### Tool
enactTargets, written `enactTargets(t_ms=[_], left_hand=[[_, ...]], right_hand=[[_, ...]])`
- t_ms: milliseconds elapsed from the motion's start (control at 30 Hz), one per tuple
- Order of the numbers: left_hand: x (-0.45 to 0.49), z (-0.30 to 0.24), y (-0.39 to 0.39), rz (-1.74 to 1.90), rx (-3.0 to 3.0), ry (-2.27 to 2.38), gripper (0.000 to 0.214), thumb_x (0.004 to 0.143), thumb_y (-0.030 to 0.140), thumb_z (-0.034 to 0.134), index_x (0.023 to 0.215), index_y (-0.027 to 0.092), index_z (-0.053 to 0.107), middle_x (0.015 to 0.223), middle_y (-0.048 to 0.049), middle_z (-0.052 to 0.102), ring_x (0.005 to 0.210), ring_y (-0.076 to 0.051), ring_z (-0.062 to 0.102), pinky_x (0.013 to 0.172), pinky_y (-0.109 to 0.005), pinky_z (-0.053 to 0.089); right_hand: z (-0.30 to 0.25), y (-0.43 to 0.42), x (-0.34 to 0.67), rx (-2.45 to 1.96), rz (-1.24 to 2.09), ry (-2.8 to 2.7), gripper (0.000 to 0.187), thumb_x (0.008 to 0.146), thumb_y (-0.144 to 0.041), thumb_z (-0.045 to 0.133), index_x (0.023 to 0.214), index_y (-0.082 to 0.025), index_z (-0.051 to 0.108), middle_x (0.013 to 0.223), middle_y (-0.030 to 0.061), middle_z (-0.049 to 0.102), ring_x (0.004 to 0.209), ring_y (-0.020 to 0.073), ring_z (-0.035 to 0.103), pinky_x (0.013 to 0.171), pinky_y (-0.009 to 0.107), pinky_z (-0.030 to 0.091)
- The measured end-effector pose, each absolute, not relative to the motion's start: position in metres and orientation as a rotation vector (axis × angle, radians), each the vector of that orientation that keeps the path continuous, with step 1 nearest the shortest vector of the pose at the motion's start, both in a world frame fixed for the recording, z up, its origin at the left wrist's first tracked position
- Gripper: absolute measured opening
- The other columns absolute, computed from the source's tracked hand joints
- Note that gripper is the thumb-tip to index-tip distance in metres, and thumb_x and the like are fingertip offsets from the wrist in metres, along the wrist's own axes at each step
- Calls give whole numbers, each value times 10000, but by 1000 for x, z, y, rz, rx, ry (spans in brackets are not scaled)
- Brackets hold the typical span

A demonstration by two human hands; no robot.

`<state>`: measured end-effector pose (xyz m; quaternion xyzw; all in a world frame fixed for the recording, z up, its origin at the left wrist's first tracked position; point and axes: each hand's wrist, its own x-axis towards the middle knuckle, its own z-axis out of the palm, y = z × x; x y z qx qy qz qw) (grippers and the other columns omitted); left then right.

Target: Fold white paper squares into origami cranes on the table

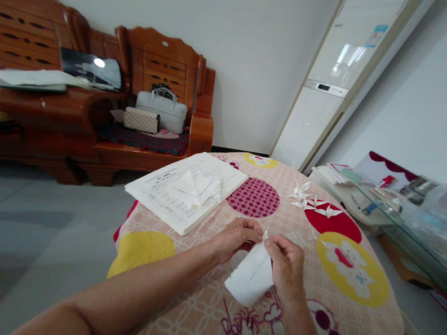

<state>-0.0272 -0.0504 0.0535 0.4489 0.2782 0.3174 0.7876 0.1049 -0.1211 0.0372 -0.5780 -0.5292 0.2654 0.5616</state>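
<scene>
One paper [250, 279], tip pinched by left grip [237, 240] and right grip [288, 263], fingers curled; beyond both: one stack [161, 194] leftward, at least three cranes [328, 211] rightward.

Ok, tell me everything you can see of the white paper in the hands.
The white paper looks thin and matte, with a broad, curved lower end narrowing to a small tip pointing away from the person. The left hand and right hand pinch it near the tip, over the patterned tablecloth; whether it rests there is unclear.
</scene>
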Motion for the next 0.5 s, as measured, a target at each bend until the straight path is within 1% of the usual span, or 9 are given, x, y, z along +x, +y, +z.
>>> enactTargets(t_ms=[67, 133, 200, 267, 367, 500], left_hand=[[-28, 54, -49, 646, 986, 556, 116, 533, 130, 625, 644, 121, 592, 568, 28, 548, 495, -73, 497, 507, -198, 385], [-29, 54, -47, 606, 1016, 484, 165, 546, 127, 614, 709, 108, 634, 639, -2, 597, 552, -90, 537, 544, -208, 417], [-31, 54, -44, 630, 1058, 421, 212, 574, 137, 640, 783, 104, 659, 700, -22, 626, 592, -101, 557, 569, -217, 436], [-32, 56, -42, 717, 1121, 388, 222, 601, 172, 703, 809, 108, 660, 698, -14, 620, 580, -93, 543, 560, -216, 431], [-33, 57, -41, 779, 1222, 380, 264, 608, 237, 788, 792, 108, 650, 655, 7, 594, 543, -74, 509, 528, -204, 402], [-34, 54, -41, 744, 1230, 375, 308, 613, 273, 820, 789, 106, 631, 664, 2, 608, 553, -66, 522, 534, -187, 384]], right_hand=[[38, -121, 107, -1348, 624, -1211, 292, 798, -337, 592, 571, -169, 517, 512, -58, 375, 483, 86, 330, 448, 221, 254], [39, -122, 110, -1329, 632, -1168, 297, 790, -349, 600, 569, -170, 516, 505, -59, 372, 471, 84, 316, 437, 222, 247], [42, -124, 111, -1322, 625, -1157, 294, 791, -349, 601, 574, -169, 522, 504, -58, 374, 468, 85, 317, 434, 222, 246], [46, -127, 110, -1340, 577, -1199, 289, 797, -336, 596, 574, -167, 526, 504, -58, 369, 473, 85, 318, 435, 221, 244], [51, -130, 104, -1379, 472, -1297, 276, 798, -306, 588, 570, -164, 525, 505, -56, 364, 484, 86, 321, 439, 219, 244], [53, -131, 99, -1384, 446, -1344, 271, 808, -304, 580, 582, -162, 534, 518, -53, 362, 496, 88, 336, 444, 213, 256]])
